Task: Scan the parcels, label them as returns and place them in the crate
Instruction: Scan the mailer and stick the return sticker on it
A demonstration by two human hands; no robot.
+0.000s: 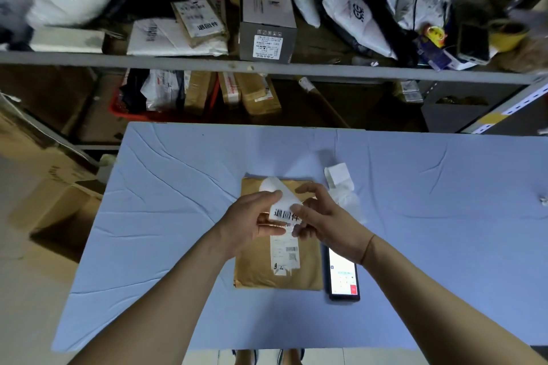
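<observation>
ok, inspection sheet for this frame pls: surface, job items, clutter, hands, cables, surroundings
Surface: table under a creased pale blue cloth.
Job's things: brown padded parcel lies flat at centre, shipping label up; white return label held above it, not yet stuck on; handheld scanner lies right of the parcel, screen lit.
Clutter: crumpled white backing paper beyond the scanner.
Hands: left hand and right hand both have a pinching grip on the return label.
Cables: thin black cord on the shelf bags, end hidden.
Surroundings: metal shelf with boxes and poly mailers; red crate of parcels below; cardboard boxes on the floor, left.
</observation>
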